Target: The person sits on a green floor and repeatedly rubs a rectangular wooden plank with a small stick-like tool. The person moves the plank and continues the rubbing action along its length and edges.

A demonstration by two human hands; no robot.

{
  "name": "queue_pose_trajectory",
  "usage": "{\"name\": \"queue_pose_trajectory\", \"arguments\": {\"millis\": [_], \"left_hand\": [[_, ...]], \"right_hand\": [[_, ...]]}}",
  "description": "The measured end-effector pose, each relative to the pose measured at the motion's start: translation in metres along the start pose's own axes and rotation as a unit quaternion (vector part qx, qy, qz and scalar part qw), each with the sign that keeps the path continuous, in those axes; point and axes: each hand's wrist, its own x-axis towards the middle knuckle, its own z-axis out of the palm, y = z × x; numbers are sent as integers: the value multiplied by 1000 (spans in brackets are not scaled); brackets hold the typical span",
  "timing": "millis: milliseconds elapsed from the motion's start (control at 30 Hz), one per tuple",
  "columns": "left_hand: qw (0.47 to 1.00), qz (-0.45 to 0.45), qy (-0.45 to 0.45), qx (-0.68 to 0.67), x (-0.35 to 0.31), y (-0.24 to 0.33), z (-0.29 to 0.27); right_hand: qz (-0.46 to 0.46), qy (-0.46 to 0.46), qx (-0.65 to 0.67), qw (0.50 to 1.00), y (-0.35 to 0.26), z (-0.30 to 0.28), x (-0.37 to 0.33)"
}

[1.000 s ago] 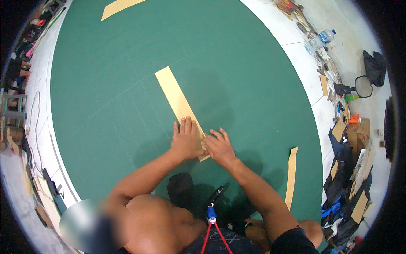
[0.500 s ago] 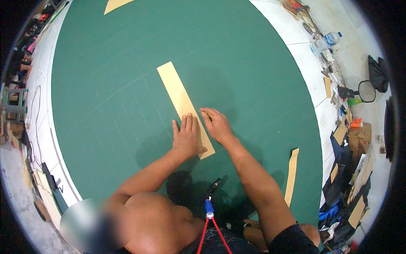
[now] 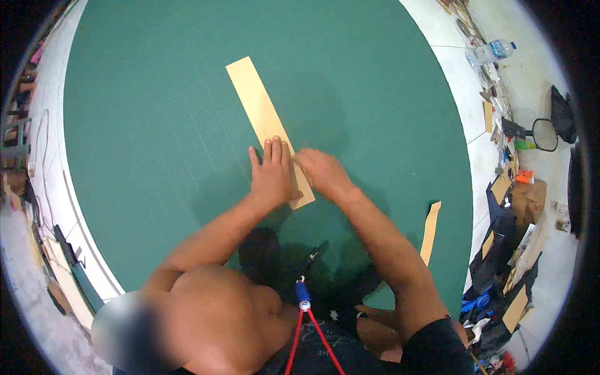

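A long tan cardboard strip (image 3: 251, 94) lies slanted on a large green cloth (image 3: 375, 81). My left hand (image 3: 271, 177) presses flat on its near half, fingers stretched and thumb over the near end. Against the strip's right edge, my right hand (image 3: 324, 174) is closed in a pinch. The fingers mostly hide the thin pencil-like stick it holds, which shows better in the earlier frame. Faint pale lines (image 3: 203, 128) run across the cloth left of the strip, roughly parallel to it.
Another narrow tan strip (image 3: 431, 232) lies on the cloth beyond my right forearm. White floor tiles (image 3: 445, 59) border the cloth. Along the right wall are a water bottle (image 3: 490, 54), a round mirror (image 3: 545, 135), an orange object (image 3: 524, 177) and dark scraps. A red cord (image 3: 296, 340) hangs before me.
The view has shifted a little, so cloth and strip sit higher in the picture. My right hand has turned and its fingers now cover the thin stick. My left hand stays flat on the strip.
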Motion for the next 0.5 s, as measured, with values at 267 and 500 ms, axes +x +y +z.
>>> {"name": "queue_pose_trajectory", "arguments": {"millis": [267,500], "left_hand": [[999,-21,-26,7,2,-1,-7],[1000,-11,-26,9,2,-5,-6]], "right_hand": [[-76,7,-3,997,-3,19,-104],[-75,54,-16,996,-3,23,-104]]}}
